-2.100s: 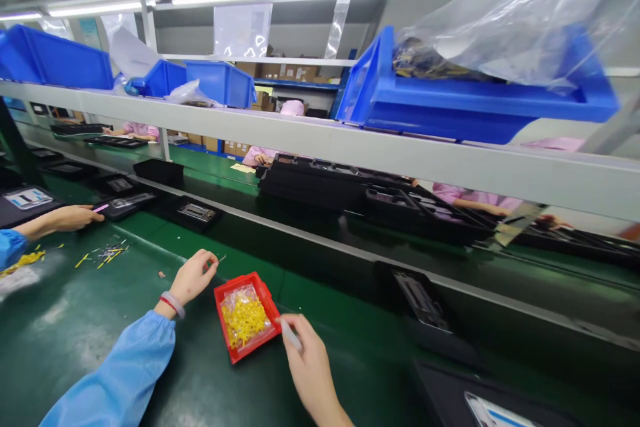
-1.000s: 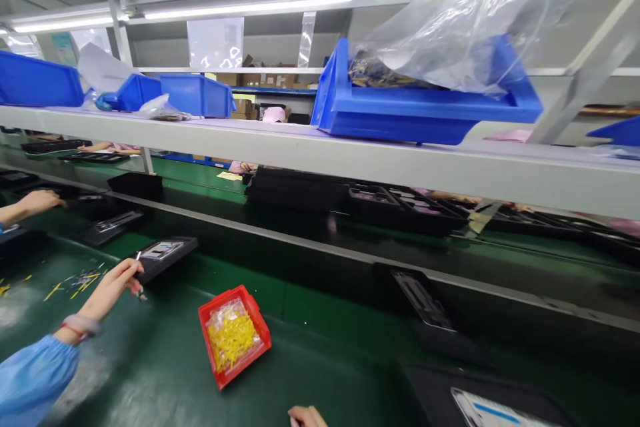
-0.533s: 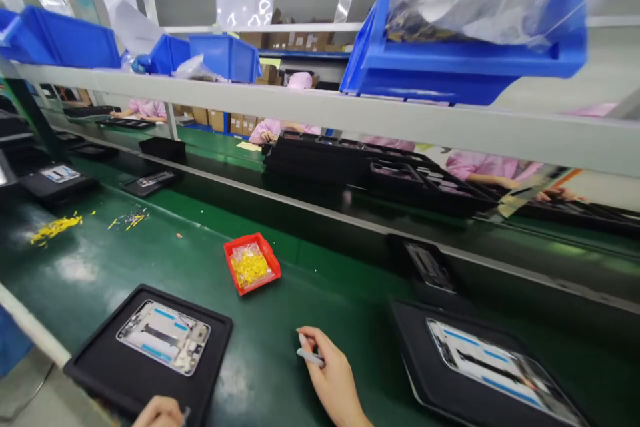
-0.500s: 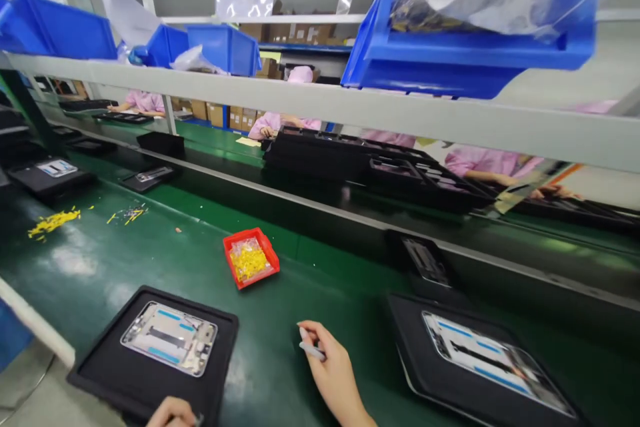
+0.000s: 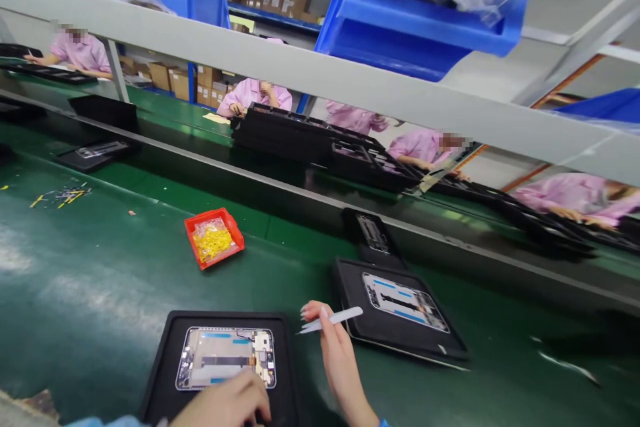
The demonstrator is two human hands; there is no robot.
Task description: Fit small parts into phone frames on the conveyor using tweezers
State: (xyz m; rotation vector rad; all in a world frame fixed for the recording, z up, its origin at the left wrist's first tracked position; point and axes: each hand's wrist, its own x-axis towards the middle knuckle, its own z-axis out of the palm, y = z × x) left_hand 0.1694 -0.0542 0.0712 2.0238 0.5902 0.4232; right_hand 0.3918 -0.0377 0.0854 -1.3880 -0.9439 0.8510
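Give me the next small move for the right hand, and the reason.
Probably bring the tweezers left, over the open phone: the right hand holds them pointing toward the phone's black tray, and the left hand is there, over the tray's near part.

An open phone-like device (image 5: 225,349) lies in a black tray (image 5: 167,360). The left hand (image 5: 233,400) is over the tray's near side, perhaps touching it. Right of the tray, the right hand (image 5: 333,340) grips tweezers (image 5: 347,315); beyond the tray sits a red bin (image 5: 236,231).
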